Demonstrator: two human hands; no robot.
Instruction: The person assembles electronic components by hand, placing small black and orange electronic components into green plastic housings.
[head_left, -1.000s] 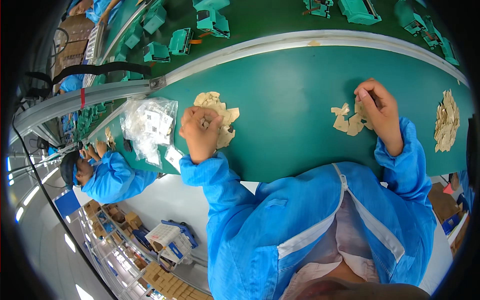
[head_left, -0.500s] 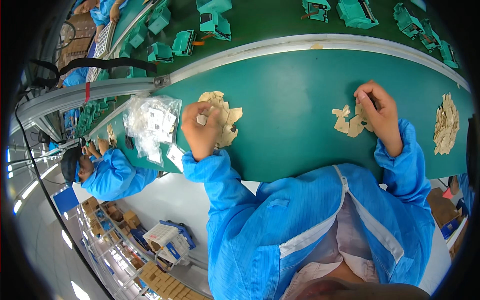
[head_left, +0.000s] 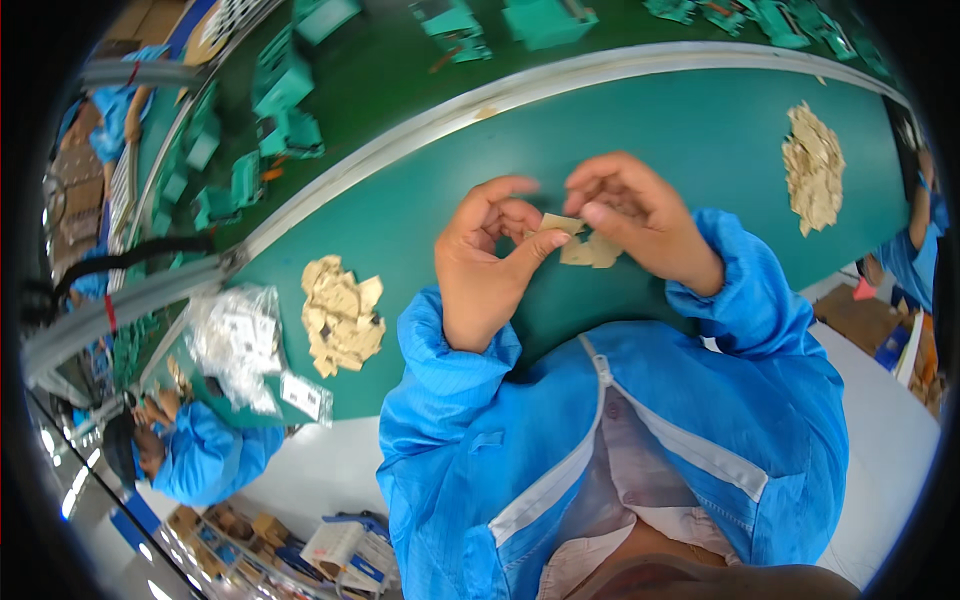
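My left hand (head_left: 492, 258) is above the middle of the green bench, pinching a small flat tan piece (head_left: 562, 223), paper-like or card-like, between thumb and fingers. Facing it from the right is my right hand (head_left: 645, 222). Its fingers are curved and slightly blurred, with thumb and fingertips apart near the held piece. Under both hands lie a few more tan pieces (head_left: 596, 252), partly covered by the fingers. A heap of similar tan pieces (head_left: 340, 315) rests to the left. Another tan heap (head_left: 812, 168) sits at the far right.
Clear plastic bags with white labels (head_left: 238, 338) lie left of the left heap. A metal rail (head_left: 490, 105) borders the bench's far side. Past it, several green plastic housings (head_left: 285, 130) stand on a darker green surface. A co-worker in blue (head_left: 215, 455) sits at left.
My left hand has left the left heap and come to the middle with a tan piece. My hands are now close together. The whole view has shifted.
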